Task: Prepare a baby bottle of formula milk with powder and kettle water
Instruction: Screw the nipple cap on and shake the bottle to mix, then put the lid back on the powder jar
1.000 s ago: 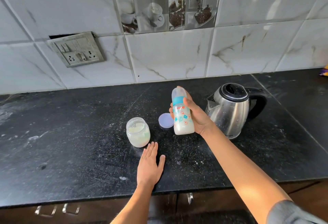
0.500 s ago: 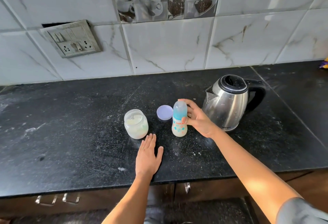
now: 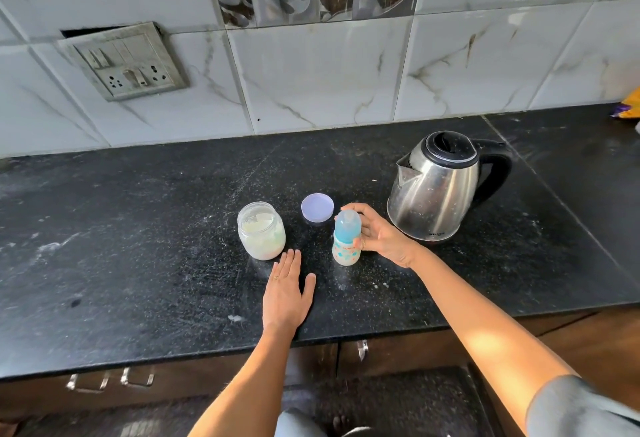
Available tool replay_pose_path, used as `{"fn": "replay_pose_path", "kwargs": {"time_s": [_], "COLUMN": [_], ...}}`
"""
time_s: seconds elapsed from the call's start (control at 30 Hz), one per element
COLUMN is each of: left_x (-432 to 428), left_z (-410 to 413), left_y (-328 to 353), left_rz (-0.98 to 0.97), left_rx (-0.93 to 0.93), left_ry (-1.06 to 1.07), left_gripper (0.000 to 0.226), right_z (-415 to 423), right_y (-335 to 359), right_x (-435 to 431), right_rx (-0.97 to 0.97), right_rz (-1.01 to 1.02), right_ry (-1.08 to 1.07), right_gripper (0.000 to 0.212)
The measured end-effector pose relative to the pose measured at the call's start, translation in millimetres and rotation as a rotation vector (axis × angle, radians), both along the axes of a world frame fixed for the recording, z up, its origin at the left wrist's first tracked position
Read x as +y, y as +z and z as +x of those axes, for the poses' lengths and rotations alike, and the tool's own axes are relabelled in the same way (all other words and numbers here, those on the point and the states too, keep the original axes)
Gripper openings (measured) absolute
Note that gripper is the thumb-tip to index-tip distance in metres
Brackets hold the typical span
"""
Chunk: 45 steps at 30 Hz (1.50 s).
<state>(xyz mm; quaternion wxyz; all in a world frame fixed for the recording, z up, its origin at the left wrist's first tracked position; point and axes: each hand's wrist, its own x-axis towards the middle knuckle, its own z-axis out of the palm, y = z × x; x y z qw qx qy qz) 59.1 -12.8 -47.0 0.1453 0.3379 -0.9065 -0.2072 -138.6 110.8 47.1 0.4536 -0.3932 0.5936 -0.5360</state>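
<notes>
A baby bottle [image 3: 346, 242] with a blue cap and white milk inside stands upright on the black counter [image 3: 138, 263]. My right hand [image 3: 382, 236] wraps its fingers around the bottle's cap and upper side. Left of it is an open glass jar of white powder [image 3: 261, 230]. The jar's pale purple lid [image 3: 317, 207] lies flat behind the bottle. A steel kettle [image 3: 437, 190] with a black lid and handle stands to the right, just behind my right hand. My left hand [image 3: 285, 293] rests flat on the counter, fingers together, in front of the jar.
White powder specks and a few drops dot the counter around the bottle. A socket plate [image 3: 128, 62] sits on the tiled wall at the left. A yellow and purple packet [image 3: 628, 107] shows at the far right edge. Drawers with metal handles [image 3: 110, 379] run below the counter's front edge.
My right hand held the bottle tilted in the air, then lowered it and set it upright on the counter. Its fingers have slid up toward the cap. My left hand stayed flat.
</notes>
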Motion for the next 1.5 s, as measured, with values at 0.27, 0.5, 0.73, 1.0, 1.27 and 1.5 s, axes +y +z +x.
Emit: {"fn": "replay_pose_path", "kwargs": {"time_s": [0.27, 0.5, 0.73, 1.0, 1.27, 1.5], "left_x": [6, -32, -85, -109, -121, -114], "left_z": [13, 28, 30, 32, 22, 20], "left_y": [13, 31, 37, 38, 51, 65], "left_rz": [0.08, 0.191, 0.365, 0.496, 0.545, 0.578], "left_rx": [0.34, 0.577, 0.461, 0.384, 0.388, 0.467], "left_ry": [0.157, 0.453, 0.296, 0.141, 0.034, -0.04], "left_gripper": [0.046, 0.074, 0.106, 0.114, 0.112, 0.076], "right_z": [6, 55, 46, 23, 37, 88], "right_y": [40, 47, -6, -29, 24, 26], "right_x": [-11, -92, -165, -186, -191, -169], "right_rx": [0.146, 0.75, 0.783, 0.873, 0.334, 0.241], "right_rz": [-0.175, 0.061, 0.751, 0.92, 0.285, -0.023], "right_ry": [-0.446, -0.425, -0.362, -0.283, -0.655, -0.559], "right_gripper": [0.047, 0.062, 0.089, 0.072, 0.063, 0.064]}}
